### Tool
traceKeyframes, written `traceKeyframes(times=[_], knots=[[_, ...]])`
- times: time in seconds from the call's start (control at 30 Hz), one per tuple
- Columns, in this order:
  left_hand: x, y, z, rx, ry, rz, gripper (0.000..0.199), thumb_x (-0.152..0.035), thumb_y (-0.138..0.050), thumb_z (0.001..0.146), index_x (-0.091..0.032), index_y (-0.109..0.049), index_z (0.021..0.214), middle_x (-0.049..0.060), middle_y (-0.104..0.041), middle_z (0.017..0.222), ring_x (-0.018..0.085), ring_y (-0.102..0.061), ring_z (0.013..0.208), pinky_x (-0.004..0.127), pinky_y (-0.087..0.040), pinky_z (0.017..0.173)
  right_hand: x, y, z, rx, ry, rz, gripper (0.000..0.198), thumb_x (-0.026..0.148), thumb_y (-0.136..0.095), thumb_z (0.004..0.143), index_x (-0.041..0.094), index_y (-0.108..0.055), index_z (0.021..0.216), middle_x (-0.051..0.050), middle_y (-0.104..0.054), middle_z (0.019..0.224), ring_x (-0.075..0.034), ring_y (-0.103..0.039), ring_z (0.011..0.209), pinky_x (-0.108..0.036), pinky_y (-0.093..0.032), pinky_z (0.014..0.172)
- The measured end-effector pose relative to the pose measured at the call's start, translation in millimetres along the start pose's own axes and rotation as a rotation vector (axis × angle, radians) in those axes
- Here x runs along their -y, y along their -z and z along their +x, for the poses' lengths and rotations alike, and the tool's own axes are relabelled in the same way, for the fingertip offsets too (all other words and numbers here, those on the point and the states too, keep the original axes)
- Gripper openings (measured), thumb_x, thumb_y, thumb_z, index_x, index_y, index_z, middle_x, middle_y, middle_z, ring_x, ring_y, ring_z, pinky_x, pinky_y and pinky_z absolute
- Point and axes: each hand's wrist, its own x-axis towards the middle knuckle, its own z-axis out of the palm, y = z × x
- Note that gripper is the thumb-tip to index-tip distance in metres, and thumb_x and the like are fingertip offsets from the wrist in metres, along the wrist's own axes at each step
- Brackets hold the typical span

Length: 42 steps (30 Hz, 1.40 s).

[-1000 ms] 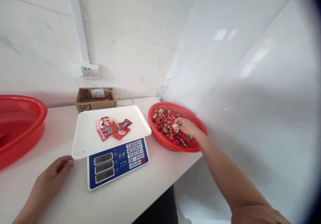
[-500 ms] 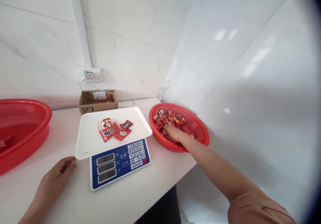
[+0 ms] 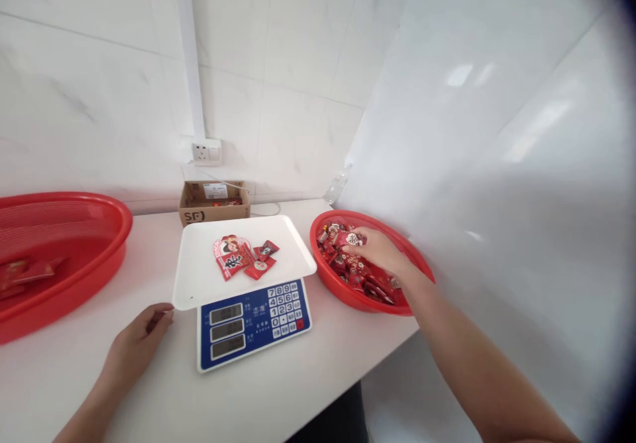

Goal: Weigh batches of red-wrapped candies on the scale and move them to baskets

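Over a red basket [image 3: 335, 284] at right, the right hand [image 3: 380, 247], its grip pinched on a red packet [image 3: 354, 239], more packets beneath, left hand [image 3: 135, 345] just beside the tray [image 3: 199, 251], its grip part-curled, any hold unclear, three packets [image 3: 259, 268] on the tray, scale [image 3: 256, 347] on the table [image 3: 163, 400].

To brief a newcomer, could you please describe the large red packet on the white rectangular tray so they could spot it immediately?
On the white table stands a blue-panelled digital scale topped by a white rectangular tray. Near the tray's middle lies the large red packet, left of the small red packets; its bigger size and black lettering set it apart.
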Motion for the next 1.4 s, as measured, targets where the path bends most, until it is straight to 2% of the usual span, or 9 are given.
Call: traceKeyframes(times=[0.1,0.23,0.33,0.43,0.57,0.73,1.0,1.17,1.4], knots=[[-5.0,0.2,-3.5,-0.007,-0.012,-0.019,0.036,-0.052,-0.046,0.068,-0.025,-0.059,0.088,0.001,-0.069,0.080,0.022,-0.064,0.079,0.029,-0.048,0.068,27.4,-14.5,-3.0,-0.020,0.082,0.147,0.036,0.036,-0.068,0.068,0.020,-0.064,0.099,-0.005,-0.068,0.100,-0.021,-0.062,0.090,-0.030,-0.045,0.078],[-5.1,-0.2,-5.1,0.009,-0.011,-0.043,0.035,-0.051,-0.044,0.071,-0.025,-0.057,0.090,0.001,-0.069,0.082,0.021,-0.064,0.080,0.029,-0.047,0.070,65.4,-46.9,-5.3,0.028,0.213,0.246,0.028,0.029,-0.069,0.068,0.019,-0.065,0.095,-0.004,-0.070,0.092,-0.019,-0.064,0.082,-0.030,-0.046,0.074],[-3.5,0.1,-5.6,0.015,-0.026,-0.050,0.035,-0.051,-0.044,0.072,-0.025,-0.057,0.091,0.000,-0.069,0.082,0.020,-0.064,0.079,0.029,-0.047,0.070,88.0,-71.4,-4.5,0.064,0.275,0.278,0.031,0.027,-0.070,0.068,0.018,-0.065,0.098,-0.005,-0.069,0.095,-0.019,-0.063,0.085,-0.031,-0.046,0.077],[-5.3,1.3,-7.0,0.008,-0.031,-0.051,0.034,-0.050,-0.045,0.072,-0.025,-0.058,0.090,0.001,-0.069,0.083,0.021,-0.064,0.078,0.030,-0.047,0.069,99.9,-89.6,-1.7,0.043,0.336,0.266,0.039,0.030,-0.071,0.068,0.018,-0.064,0.104,-0.007,-0.067,0.103,-0.021,-0.061,0.093,-0.033,-0.046,0.084],[-9.6,2.6,-8.7,0.008,-0.026,-0.039,0.033,-0.050,-0.044,0.072,-0.024,-0.059,0.089,0.001,-0.069,0.083,0.021,-0.063,0.077,0.030,-0.047,0.069,101.0,-98.9,1.0,-0.020,0.358,0.276,0.047,0.036,-0.069,0.071,0.016,-0.061,0.113,-0.012,-0.064,0.109,-0.023,-0.060,0.099,-0.036,-0.045,0.088],[-8.2,1.4,-8.4,0.023,-0.016,-0.043,0.034,-0.050,-0.043,0.073,-0.025,-0.058,0.090,0.001,-0.068,0.081,0.021,-0.063,0.077,0.030,-0.046,0.069,91.4,-92.7,-2.3,-0.138,0.377,0.430,0.031,0.032,-0.055,0.081,0.019,-0.063,0.109,-0.010,-0.066,0.109,-0.020,-0.062,0.097,-0.035,-0.047,0.088],[-3.8,-2.2,-8.2,0.026,-0.017,-0.050,0.031,-0.047,-0.043,0.076,-0.025,-0.058,0.093,0.000,-0.067,0.082,0.019,-0.062,0.080,0.029,-0.045,0.072,68.6,-81.9,-28.9,-0.254,0.177,0.684,0.041,0.044,-0.058,0.077,0.016,-0.065,0.106,-0.010,-0.068,0.105,-0.023,-0.065,0.092,-0.037,-0.050,0.085],[-4.1,-2.3,-9.8,0.035,-0.005,-0.054,0.031,-0.046,-0.043,0.077,-0.025,-0.058,0.094,0.000,-0.067,0.084,0.019,-0.062,0.081,0.030,-0.045,0.072,66.6,-85.1,-50.0,-0.196,0.076,0.693,0.043,0.043,-0.059,0.074,0.015,-0.065,0.106,-0.010,-0.070,0.100,-0.024,-0.065,0.089,-0.040,-0.050,0.085],[-6.2,-1.3,-11.1,0.034,-0.006,-0.064,0.032,-0.046,-0.043,0.078,-0.024,-0.058,0.095,0.000,-0.067,0.084,0.019,-0.062,0.080,0.030,-0.045,0.071,71.3,-101.0,-56.1,-0.119,0.095,0.726,0.040,0.042,-0.061,0.074,0.016,-0.065,0.104,-0.010,-0.069,0.103,-0.023,-0.064,0.091,-0.038,-0.050,0.085]])
